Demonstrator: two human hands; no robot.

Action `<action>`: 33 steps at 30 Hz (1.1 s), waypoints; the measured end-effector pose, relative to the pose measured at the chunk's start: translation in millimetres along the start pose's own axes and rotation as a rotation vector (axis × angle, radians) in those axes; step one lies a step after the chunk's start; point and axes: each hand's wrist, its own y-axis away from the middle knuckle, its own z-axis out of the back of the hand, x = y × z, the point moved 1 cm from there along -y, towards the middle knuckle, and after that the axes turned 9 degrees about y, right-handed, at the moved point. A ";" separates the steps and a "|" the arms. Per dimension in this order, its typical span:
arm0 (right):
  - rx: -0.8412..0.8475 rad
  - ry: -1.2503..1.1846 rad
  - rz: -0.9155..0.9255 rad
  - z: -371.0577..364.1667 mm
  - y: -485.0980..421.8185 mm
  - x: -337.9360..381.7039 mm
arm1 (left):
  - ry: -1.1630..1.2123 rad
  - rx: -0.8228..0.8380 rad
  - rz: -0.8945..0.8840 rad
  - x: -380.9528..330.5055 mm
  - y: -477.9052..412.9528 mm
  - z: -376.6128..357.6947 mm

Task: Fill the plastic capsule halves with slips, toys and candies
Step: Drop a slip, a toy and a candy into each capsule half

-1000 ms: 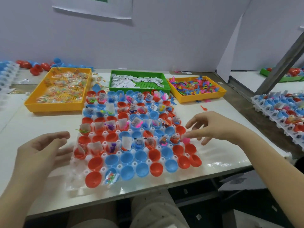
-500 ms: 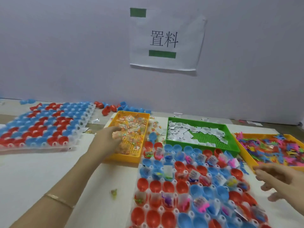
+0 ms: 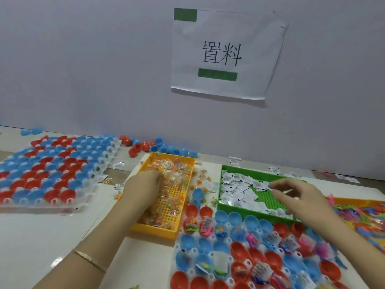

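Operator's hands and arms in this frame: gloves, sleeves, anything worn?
No gloves and no sleeves in view: both forearms are bare up to the frame edge. The left hand has a thin gold-coloured bangle round its forearm, below the wrist. The right hand shows no bracelet, watch or ring on the part that is visible.

The candy tray [image 3: 154, 231] lay left of the slip tray [image 3: 250, 212], the toy tray [image 3: 354, 200] right, capsule halves [image 3: 239, 250] before them.
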 end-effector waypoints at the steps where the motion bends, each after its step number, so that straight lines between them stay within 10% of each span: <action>1: 0.006 -0.001 0.011 -5.5 -7.5 2.4 | 0.015 -0.012 0.009 0.8 1.7 0.7; 13: 0.411 0.475 0.027 -58.1 -55.0 15.0 | 0.513 -0.271 0.195 -22.8 11.0 21.6; 33: 0.045 -0.340 -0.115 -27.9 -36.8 23.2 | 1.742 0.291 0.332 -92.9 41.2 22.3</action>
